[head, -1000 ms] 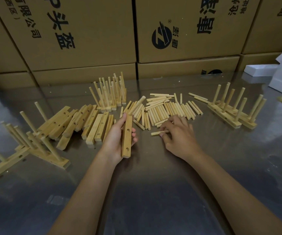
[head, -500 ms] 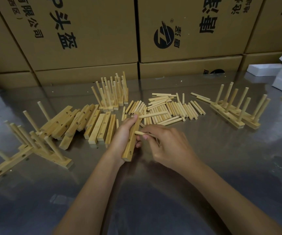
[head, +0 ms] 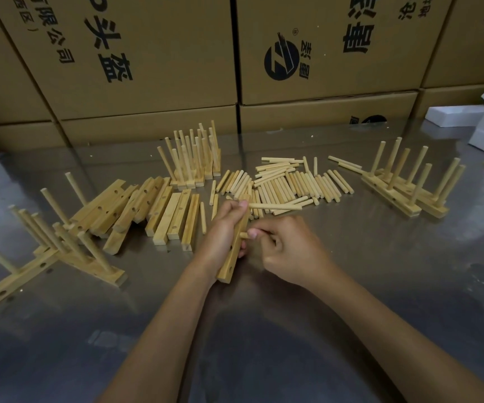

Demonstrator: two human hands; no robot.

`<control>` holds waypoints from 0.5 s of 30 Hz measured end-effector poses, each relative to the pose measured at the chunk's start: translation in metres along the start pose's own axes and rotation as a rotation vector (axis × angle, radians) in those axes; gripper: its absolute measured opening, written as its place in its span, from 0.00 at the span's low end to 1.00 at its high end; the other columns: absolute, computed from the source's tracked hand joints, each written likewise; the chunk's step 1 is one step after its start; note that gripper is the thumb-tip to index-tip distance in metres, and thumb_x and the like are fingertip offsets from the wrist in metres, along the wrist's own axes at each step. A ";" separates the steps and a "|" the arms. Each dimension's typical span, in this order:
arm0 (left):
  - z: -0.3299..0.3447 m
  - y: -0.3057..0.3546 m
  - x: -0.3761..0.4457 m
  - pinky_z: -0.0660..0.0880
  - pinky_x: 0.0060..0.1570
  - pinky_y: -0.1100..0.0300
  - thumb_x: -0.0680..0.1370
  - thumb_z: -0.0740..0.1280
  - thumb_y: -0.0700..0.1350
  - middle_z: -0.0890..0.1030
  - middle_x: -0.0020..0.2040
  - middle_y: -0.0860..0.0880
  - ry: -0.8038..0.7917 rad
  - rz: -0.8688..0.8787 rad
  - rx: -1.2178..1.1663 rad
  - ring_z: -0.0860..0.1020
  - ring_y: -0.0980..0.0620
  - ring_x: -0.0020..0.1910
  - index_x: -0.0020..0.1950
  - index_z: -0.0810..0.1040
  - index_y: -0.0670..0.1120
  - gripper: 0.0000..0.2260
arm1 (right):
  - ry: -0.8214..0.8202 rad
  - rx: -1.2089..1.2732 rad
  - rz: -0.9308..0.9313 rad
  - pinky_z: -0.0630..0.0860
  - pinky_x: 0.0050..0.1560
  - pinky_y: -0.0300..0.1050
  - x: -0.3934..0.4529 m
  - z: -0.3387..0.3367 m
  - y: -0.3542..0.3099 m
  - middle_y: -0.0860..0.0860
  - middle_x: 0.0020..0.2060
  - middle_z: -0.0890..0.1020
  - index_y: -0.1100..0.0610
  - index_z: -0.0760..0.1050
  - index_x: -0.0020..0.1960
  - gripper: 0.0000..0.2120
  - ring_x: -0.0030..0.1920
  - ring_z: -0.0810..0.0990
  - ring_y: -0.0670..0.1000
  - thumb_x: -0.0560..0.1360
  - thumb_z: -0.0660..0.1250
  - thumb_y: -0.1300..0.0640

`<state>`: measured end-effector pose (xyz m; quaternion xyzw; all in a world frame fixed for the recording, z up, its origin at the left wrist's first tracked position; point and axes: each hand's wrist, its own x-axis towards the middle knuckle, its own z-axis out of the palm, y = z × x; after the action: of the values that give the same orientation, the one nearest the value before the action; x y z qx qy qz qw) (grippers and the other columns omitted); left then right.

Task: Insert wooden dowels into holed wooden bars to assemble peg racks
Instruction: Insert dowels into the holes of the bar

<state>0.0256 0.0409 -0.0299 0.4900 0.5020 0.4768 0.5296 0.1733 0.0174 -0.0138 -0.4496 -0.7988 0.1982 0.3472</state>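
Left hand (head: 220, 234) holds bar (head: 233, 251); right hand (head: 288, 251) seemingly pinches dowel (head: 244, 235).

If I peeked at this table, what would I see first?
First, the two hands in the middle: the left hand grips a holed wooden bar, and the right hand pinches a dowel against its side. Just behind them lies a heap of loose dowels on the shiny metal table. Finished peg racks stand at the right, with big cardboard boxes behind.

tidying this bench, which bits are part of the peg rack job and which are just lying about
In use: left hand grips bar; right hand pinches dowel; loose dowels; spare bars; finished racks.
Lying about: cardboard boxes; foam blocks.
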 end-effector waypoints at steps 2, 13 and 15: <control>0.002 0.000 0.001 0.70 0.30 0.61 0.83 0.60 0.57 0.78 0.32 0.53 0.017 -0.005 0.047 0.74 0.55 0.29 0.51 0.72 0.48 0.12 | -0.002 0.029 0.061 0.70 0.31 0.33 0.000 0.001 0.001 0.40 0.27 0.76 0.50 0.79 0.39 0.12 0.31 0.76 0.40 0.79 0.64 0.58; 0.006 0.005 -0.001 0.69 0.26 0.60 0.84 0.59 0.56 0.76 0.30 0.49 0.060 -0.110 -0.163 0.74 0.52 0.28 0.59 0.79 0.44 0.18 | -0.170 0.626 0.321 0.77 0.27 0.44 0.008 -0.029 -0.009 0.53 0.41 0.86 0.55 0.75 0.57 0.10 0.33 0.83 0.55 0.77 0.70 0.54; 0.004 0.007 -0.001 0.69 0.25 0.60 0.84 0.58 0.56 0.75 0.29 0.48 0.083 -0.152 -0.267 0.73 0.52 0.26 0.58 0.80 0.42 0.20 | -0.247 0.682 0.321 0.79 0.31 0.45 0.008 -0.034 -0.006 0.53 0.45 0.86 0.56 0.73 0.59 0.13 0.37 0.84 0.56 0.76 0.71 0.57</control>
<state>0.0292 0.0405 -0.0232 0.3559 0.4914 0.5176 0.6032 0.1921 0.0217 0.0161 -0.4006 -0.6425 0.5563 0.3424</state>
